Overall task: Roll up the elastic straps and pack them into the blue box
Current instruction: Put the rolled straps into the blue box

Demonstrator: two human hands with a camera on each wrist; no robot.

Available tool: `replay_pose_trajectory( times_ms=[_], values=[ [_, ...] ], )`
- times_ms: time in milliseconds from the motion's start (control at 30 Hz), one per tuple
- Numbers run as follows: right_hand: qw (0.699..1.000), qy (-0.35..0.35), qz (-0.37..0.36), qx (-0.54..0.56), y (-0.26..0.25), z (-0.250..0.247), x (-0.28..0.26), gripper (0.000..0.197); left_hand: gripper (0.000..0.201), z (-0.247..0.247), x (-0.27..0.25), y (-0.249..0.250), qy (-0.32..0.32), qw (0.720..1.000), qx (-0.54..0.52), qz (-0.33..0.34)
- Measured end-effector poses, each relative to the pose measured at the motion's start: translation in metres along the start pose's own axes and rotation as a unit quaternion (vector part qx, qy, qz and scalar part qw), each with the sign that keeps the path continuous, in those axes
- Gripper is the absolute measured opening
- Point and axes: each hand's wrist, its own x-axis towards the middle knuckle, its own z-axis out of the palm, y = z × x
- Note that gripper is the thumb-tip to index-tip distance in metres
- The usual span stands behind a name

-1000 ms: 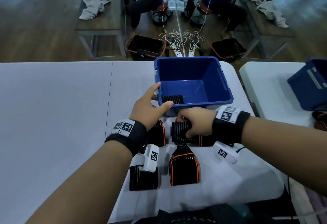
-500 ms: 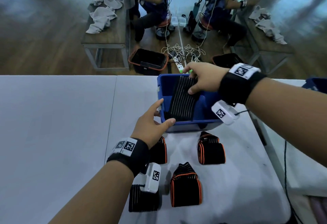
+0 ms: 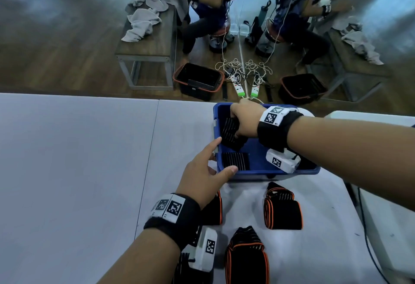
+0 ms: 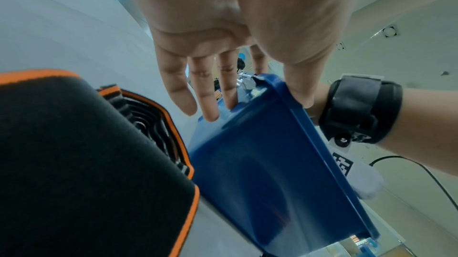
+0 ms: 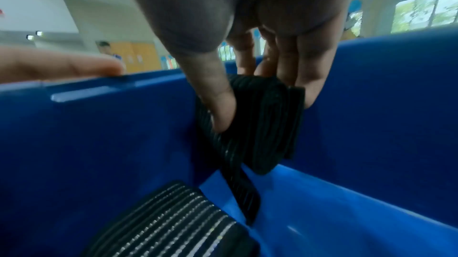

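Observation:
The blue box (image 3: 267, 172) (image 4: 260, 173) (image 5: 111, 134) stands at the white table's far edge. My right hand (image 3: 243, 120) (image 5: 265, 113) is down inside it at the far left. It pinches a black rolled strap (image 3: 228, 130) (image 5: 262, 124) between thumb and fingers, and a loose tail hangs from the roll. A second rolled strap (image 3: 235, 160) (image 5: 173, 222) lies on the box floor at the near left. My left hand (image 3: 208, 169) (image 4: 257, 104) rests on the box's near left corner, fingers straight along the side wall and thumb on the rim.
Several rolled straps, some orange-edged, lie on the table (image 3: 78, 171) in front of the box: one right (image 3: 283, 209), one centre (image 3: 247, 256), one under my left hand (image 3: 214, 209) (image 4: 86, 163). Another table (image 3: 381, 227) adjoins on the right. Black bins (image 3: 198, 79) stand on the floor beyond.
My right hand lifted a black strap off the table, carried it over the box and lowered it into the far left. My left hand stayed at the box corner.

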Motion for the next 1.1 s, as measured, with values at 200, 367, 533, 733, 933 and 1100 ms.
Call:
replay_pose_trajectory(
  times_ms=[200, 367, 533, 733, 933, 1100],
  values=[
    [0.997, -0.033, -0.033, -0.056, -0.004, -0.005, 0.004, 0.05, 0.076, 0.002, -0.003, 0.002, 0.012, 1.0, -0.001, -0.001],
    [0.992, -0.073, -0.047, -0.09, -0.014, 0.01, 0.009, 0.045, 0.076, 0.002, -0.003, 0.001, 0.011, 1.0, -0.009, -0.001],
    [0.986, -0.12, -0.044, -0.111, -0.02, 0.015, 0.018, 0.034, 0.076, 0.001, -0.004, 0.002, 0.01, 1.0, -0.007, -0.004],
    [0.984, -0.141, -0.022, -0.109, -0.022, 0.021, 0.034, 0.025, 0.076, 0.002, -0.004, 0.002, 0.013, 1.0, -0.006, -0.006],
    [0.982, -0.149, -0.008, -0.113, -0.03, 0.021, 0.038, 0.015, 0.077, 0.001, -0.006, 0.005, 0.012, 1.0, 0.006, -0.015],
    [0.986, -0.143, -0.022, -0.087, -0.015, 0.017, 0.039, 0.019, 0.076, 0.0, -0.007, 0.011, 0.007, 0.999, 0.012, -0.029]
  ],
)
